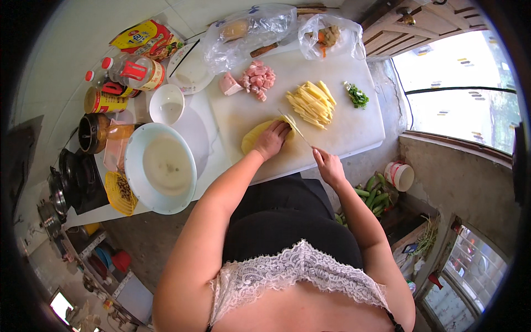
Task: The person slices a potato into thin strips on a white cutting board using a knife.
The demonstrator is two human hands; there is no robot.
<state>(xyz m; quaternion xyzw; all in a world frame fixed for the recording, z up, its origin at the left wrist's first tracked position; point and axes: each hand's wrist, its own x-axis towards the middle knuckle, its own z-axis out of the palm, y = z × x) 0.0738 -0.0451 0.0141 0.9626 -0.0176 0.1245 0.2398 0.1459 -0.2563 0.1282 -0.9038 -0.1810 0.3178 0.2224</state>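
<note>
A large peeled potato (251, 136) lies on the white cutting board (352, 128), with my left hand (271, 139) pressing on its top and right end. My right hand (328, 165) grips the handle of a kitchen knife (302, 135), whose thin blade stands at the cut end of the potato. Just beyond the blade is a pile of yellow potato strips (312, 103). Diced raw pork (258, 78) and one larger pork chunk (230, 84) lie farther back on the board. Chopped green onion (357, 96) sits at the right.
To the left stand a pale blue basin (131, 166) of cloudy water, a white bowl (166, 103), a plate with chopsticks (191, 70) and several bottles and jars (141, 72). Plastic bags (253, 33) line the back. A wooden-handled tool (264, 50) lies by the bags.
</note>
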